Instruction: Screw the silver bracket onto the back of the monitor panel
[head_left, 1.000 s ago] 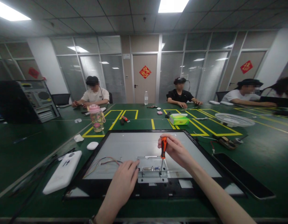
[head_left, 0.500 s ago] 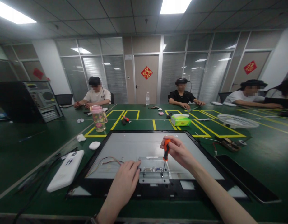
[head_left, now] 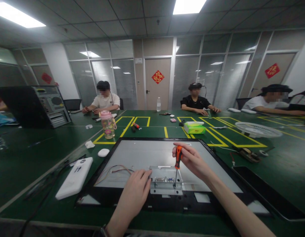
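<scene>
1. Screwdriver (head_left: 178, 157): 1, orange and black; above the panel's near half, handle leaning slightly right, shaft reaching down to the bracket's right end. Tip contact too small to confirm.
2. Right hand (head_left: 192, 159): thumb and fingers clamped on the handle.
3. Left hand (head_left: 137, 187): fingers close together, tips at the bracket's left edge; whether they pinch it cannot be told.
4. Bracket (head_left: 166, 186): 1, metal, near the middle of the panel's near side.
5. Panel (head_left: 140, 151): 1, grey with black frame, flat on the table. Wires (head_left: 124, 167) left of the bracket.
6. Handling, as judged: shaft best kept in line with the fitting, pressure straight down, bracket steadied at left, wires kept free of the fingers.
7. Change from 0.5 s earlier: whole scene sits further right in view; both hands keep their places at the bracket.
</scene>
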`<state>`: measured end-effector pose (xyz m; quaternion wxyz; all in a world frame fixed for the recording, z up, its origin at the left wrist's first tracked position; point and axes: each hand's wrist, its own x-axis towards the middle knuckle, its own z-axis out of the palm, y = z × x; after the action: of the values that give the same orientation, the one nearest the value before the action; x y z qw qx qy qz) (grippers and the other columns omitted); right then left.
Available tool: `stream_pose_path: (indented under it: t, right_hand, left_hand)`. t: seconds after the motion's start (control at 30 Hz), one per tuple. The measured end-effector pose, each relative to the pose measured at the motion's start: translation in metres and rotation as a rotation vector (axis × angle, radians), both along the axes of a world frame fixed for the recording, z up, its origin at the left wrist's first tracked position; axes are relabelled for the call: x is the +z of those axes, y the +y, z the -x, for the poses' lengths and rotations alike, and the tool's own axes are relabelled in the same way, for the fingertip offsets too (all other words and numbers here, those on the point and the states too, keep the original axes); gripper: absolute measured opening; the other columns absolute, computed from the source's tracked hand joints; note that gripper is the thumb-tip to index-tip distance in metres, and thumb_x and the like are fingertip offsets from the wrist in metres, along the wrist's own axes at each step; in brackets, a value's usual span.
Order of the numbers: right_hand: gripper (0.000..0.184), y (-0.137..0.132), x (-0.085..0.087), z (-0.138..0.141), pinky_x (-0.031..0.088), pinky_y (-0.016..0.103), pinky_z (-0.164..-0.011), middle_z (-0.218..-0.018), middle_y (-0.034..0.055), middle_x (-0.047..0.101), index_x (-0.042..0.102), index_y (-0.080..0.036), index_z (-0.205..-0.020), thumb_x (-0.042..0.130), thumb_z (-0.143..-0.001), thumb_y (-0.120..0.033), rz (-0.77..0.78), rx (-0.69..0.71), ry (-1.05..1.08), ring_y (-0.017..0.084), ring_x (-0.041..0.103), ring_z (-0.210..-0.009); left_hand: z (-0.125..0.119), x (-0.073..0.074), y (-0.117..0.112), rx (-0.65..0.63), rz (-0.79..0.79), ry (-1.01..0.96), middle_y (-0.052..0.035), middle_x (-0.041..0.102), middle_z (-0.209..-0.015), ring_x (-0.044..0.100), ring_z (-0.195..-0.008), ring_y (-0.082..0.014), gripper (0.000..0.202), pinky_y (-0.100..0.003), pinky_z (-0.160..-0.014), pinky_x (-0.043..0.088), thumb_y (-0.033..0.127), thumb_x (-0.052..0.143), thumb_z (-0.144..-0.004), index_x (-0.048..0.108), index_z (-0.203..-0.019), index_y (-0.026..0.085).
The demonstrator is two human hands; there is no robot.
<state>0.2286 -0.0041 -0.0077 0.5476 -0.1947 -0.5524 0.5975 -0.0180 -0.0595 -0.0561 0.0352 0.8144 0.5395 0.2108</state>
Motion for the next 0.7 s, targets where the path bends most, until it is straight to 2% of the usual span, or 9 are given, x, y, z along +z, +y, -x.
stream_pose_path:
  t: [0.17,0.3,0.4,0.53,0.6,0.7]
  right_hand:
    - [0.034,-0.001,0.003,0.0,0.049,0.033,-0.079,-0.097,0.0072,0.07,0.071,-0.023,-0.112,0.071,-0.084,-0.042,-0.045,-0.029,-0.055,0.018,0.063,-0.085]
    - [0.021,0.002,-0.002,0.002,0.047,0.027,-0.063,-0.079,0.001,0.063,0.072,-0.023,-0.085,0.082,-0.072,-0.036,-0.146,-0.236,-0.131,0.015,0.057,-0.07]
    - [0.018,0.003,-0.004,0.004,0.046,0.026,-0.061,-0.08,0.0004,0.061,0.072,-0.023,-0.084,0.08,-0.074,-0.037,-0.218,-0.342,-0.155,0.014,0.055,-0.068]
    - [0.031,0.002,-0.004,0.005,0.05,0.034,-0.08,-0.095,0.0062,0.069,0.072,-0.024,-0.105,0.066,-0.086,-0.048,-0.155,-0.212,-0.118,0.019,0.063,-0.083]
    - [0.032,0.002,-0.005,0.006,0.049,0.033,-0.077,-0.089,0.0047,0.069,0.072,-0.024,-0.104,0.071,-0.082,-0.047,-0.13,-0.189,-0.105,0.018,0.063,-0.08]
    - [0.025,0.003,-0.007,0.006,0.045,0.027,-0.066,-0.074,-0.0005,0.064,0.072,-0.023,-0.091,0.08,-0.074,-0.04,-0.149,-0.246,-0.112,0.014,0.057,-0.069]
  left_hand:
    - [0.001,0.0,-0.001,0.005,0.001,0.008,-0.01,0.066,-0.112,0.06,-0.105,-0.024,0.036,-0.044,-0.096,0.048,0.02,0.037,-0.098,0.06,-0.126,0.018]
    - [0.001,0.001,-0.001,-0.001,-0.004,0.007,-0.0099,0.066,-0.113,0.06,-0.106,-0.0241,0.036,-0.044,-0.097,0.048,0.02,0.037,-0.099,0.06,-0.126,0.018]
    - [0.001,0.001,-0.001,0.001,-0.003,0.009,-0.0103,0.066,-0.113,0.06,-0.107,-0.024,0.036,-0.043,-0.097,0.048,0.02,0.037,-0.098,0.06,-0.126,0.018]
    - [0.001,-0.001,0.0,0.0,-0.002,0.018,-0.0101,0.066,-0.113,0.061,-0.106,-0.0242,0.036,-0.044,-0.097,0.048,0.021,0.039,-0.098,0.061,-0.126,0.018]
    - [0.001,-0.001,0.0,0.002,-0.008,0.02,-0.01,0.066,-0.113,0.061,-0.106,-0.024,0.036,-0.043,-0.097,0.048,0.02,0.039,-0.098,0.061,-0.126,0.019]
    - [0.002,-0.002,0.0,0.002,-0.007,0.024,-0.0095,0.066,-0.113,0.061,-0.107,-0.0239,0.035,-0.043,-0.098,0.048,0.02,0.04,-0.098,0.06,-0.126,0.019]
